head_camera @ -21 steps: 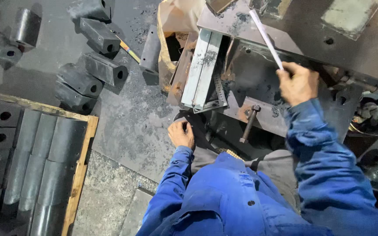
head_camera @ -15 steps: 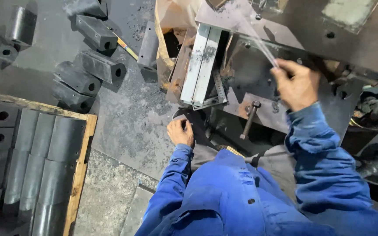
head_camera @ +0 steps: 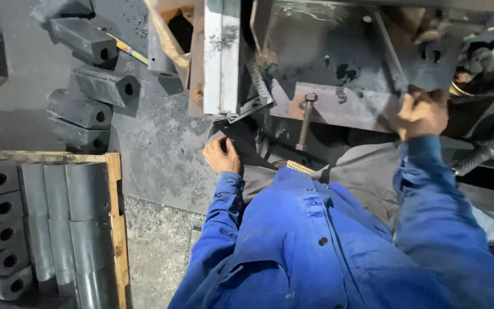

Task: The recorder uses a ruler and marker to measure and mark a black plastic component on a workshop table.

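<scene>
Thin metal rod (head_camera: 389, 48) rises from the right hand (head_camera: 422, 112), fingers pinching its lower end.

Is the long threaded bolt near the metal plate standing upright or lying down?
Cannot tell for certain. The threaded bolt runs up and down in the head view, head end at the rusty plate, but one view from above leaves its tilt unclear. Neither hand touches it.

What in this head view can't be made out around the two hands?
- Right hand: its back hides the fingers and how they hold the thin metal rod.
- Left hand: fingers curl over a dark block; its shape is lost in shadow.
- Cluttered parts: cut off top right.
</scene>
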